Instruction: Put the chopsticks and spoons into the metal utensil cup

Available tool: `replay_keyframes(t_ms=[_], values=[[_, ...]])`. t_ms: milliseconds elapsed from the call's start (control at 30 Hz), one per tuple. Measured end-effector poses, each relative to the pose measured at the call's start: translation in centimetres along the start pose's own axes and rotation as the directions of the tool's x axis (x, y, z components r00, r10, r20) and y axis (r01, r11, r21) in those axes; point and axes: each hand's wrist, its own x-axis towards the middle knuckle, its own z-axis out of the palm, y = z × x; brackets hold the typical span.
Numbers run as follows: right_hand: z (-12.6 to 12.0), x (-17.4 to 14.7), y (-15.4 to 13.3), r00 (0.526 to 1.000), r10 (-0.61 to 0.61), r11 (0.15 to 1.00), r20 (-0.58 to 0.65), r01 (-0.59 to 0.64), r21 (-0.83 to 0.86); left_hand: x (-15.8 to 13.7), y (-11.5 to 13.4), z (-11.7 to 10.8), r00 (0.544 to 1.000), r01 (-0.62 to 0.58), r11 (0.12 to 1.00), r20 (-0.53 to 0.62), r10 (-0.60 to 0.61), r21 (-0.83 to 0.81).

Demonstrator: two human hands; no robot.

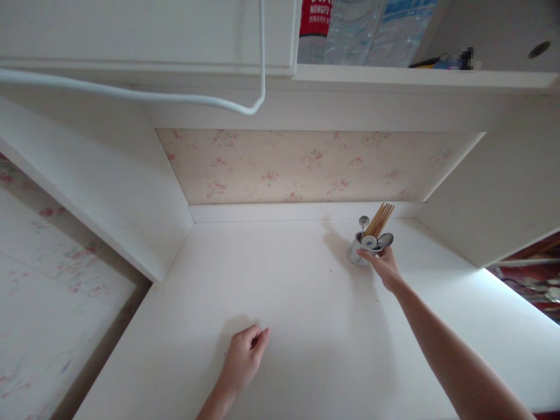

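**Right hand on the utensil cup at the back of the white counter**

The utensil cup [359, 252], one small white holder with dark dots on its side, stands on the white counter [306, 326] near the back wall, right of the middle. The right hand [385, 267] reaches out to it on a long, straight arm, fingers laid against the cup's near rim and side. From here the palm hides part of the cup, so I cannot tell whether the fingers truly clasp it or only touch it.

Sticking out of the cup is one bundle of wooden chopsticks [380, 220], leaning to the right; they sit too close together to count. Beside them I make out three spoons [385, 239]: one with its small bowl up behind the cup, one pale bowl at the rim, one grey bowl to the right. Their handles are hidden inside.

Well in front of the cup and to its left, the left hand [244, 357] rests on the counter, fingers curled loosely under, holding nothing.

Behind the cup runs a floral wallpaper panel [297, 166]. Above it, a shelf [420, 76] carries wrapped water bottles [376, 29], cut off by the top edge, so their number is unclear. One white cable [184, 99] loops down from above, left of the cup.
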Motion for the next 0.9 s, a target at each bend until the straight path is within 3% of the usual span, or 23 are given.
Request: replay_keyframes(t_ms=[200,433,633,700,800,900], values=[[-0.2,-0.1,-0.1,1.0,0.008,1.0,0.025,-0.008,0.01,0.2,0.0,0.0,1.0,-0.007,1.0,-0.008,0.006,-0.019],[-1.5,-1.2,1.0,0.999,-0.012,1.0,-0.03,0.012,-0.016,0.4,0.0,-0.1,0.999,0.016,0.999,0.031,-0.015,-0.035],[-4.4,-4.4,1.8,0.962,0.089,0.995,-0.258,-0.072,0.075,1.4,0.6,-0.4,0.993,0.104,0.993,0.059,-0.1,-0.058],[-4.7,-6.2,1.3,0.954,0.103,0.993,-0.283,-0.079,0.093,2.1,1.1,-0.5,0.992,0.12,0.99,0.059,-0.116,-0.072],[-3.6,-9.5,0.0,0.98,0.1,0.991,-0.173,-0.083,0.101,3.4,2.1,-0.4,0.991,0.122,0.986,0.073,-0.115,-0.109],[-0.8,-12.9,-1.6,0.995,0.097,0.993,0.013,-0.097,0.063,5.0,3.3,-0.2,0.993,0.107,0.981,0.075,-0.096,-0.163]])
